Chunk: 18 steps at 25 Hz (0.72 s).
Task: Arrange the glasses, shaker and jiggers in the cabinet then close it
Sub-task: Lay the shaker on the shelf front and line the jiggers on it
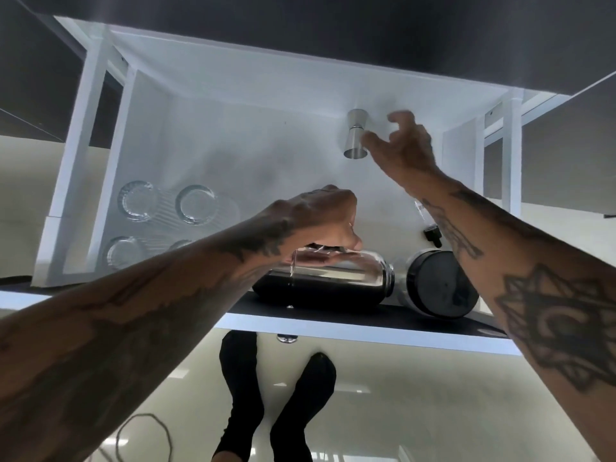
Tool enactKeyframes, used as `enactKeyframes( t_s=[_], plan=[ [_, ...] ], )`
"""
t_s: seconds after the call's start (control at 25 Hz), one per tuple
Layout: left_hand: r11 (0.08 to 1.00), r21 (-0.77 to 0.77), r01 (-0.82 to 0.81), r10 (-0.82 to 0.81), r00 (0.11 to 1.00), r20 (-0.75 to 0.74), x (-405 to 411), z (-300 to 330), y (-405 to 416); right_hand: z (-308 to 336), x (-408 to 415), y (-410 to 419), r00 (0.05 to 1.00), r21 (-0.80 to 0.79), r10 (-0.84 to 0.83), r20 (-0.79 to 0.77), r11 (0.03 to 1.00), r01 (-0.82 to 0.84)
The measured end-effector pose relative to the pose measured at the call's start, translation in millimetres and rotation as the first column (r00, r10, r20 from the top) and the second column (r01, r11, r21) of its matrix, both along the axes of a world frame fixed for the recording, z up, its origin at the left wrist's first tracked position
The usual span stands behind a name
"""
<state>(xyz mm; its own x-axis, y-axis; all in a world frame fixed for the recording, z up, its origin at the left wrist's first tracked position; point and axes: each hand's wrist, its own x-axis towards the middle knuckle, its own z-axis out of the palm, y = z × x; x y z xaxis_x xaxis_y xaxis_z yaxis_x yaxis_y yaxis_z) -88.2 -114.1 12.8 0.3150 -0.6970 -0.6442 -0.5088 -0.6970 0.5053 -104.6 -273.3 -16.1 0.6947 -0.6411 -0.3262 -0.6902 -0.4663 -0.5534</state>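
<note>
Nearest: left hand, grip curled down onto the shaker, which lies on its side at the front edge of the cabinet floor. Fingers touch its upper wall; whether they actually clamp it, can't tell, reads more like steadying. Shaker long axis runs left-right, cap end pointing right of that grip

Just right of the shaker: dark round container, also tipped over, close to the shaker cap, contact unclear. Small dropper bottle behind it, partly hidden by the right forearm

Left of the left grip and further in: glasses, four visible, grouped in two rows at the left side, well apart from both hands

Furthest: right hand, grip wide, fingers spread, holding nothing. Jigger stands upright just left of that grip, thumb tip near or touching its waist, can't tell which. Jigger long axis vertical

Judgement: jigger looks placed; shaker is the open item. Left hand is the nearer one; next move likely turns it upright, pivoting the cap end up from the right. Risk: it rolls off the front edge
</note>
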Motion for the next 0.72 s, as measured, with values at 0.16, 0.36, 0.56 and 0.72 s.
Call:
enactKeyframes(
  t_s=[0.16,0.36,0.56,0.72],
  plan=[
    [1.000,-0.012,-0.003,0.003,0.999,-0.032,5.1,10.6,10.7,-14.7,21.9,19.0,0.973,-0.084,0.205,-0.109,0.973,-0.215],
    [0.958,-0.154,-0.241,0.246,0.969,0.016,37.5,24.0,48.7,-9.5,-3.6,16.7,0.946,-0.154,0.317,-0.066,0.934,-0.323],
    [0.965,-0.135,-0.223,0.216,0.974,-0.067,32.2,12.7,67.3,24.3,-73.7,11.7,0.928,-0.123,0.369,-0.055,0.920,-0.373],
    [0.916,-0.139,-0.376,0.367,0.926,-0.090,32.1,8.6,72.4,26.8,-99.9,29.0,0.874,0.057,0.469,-0.130,0.883,-0.466]
  ],
)
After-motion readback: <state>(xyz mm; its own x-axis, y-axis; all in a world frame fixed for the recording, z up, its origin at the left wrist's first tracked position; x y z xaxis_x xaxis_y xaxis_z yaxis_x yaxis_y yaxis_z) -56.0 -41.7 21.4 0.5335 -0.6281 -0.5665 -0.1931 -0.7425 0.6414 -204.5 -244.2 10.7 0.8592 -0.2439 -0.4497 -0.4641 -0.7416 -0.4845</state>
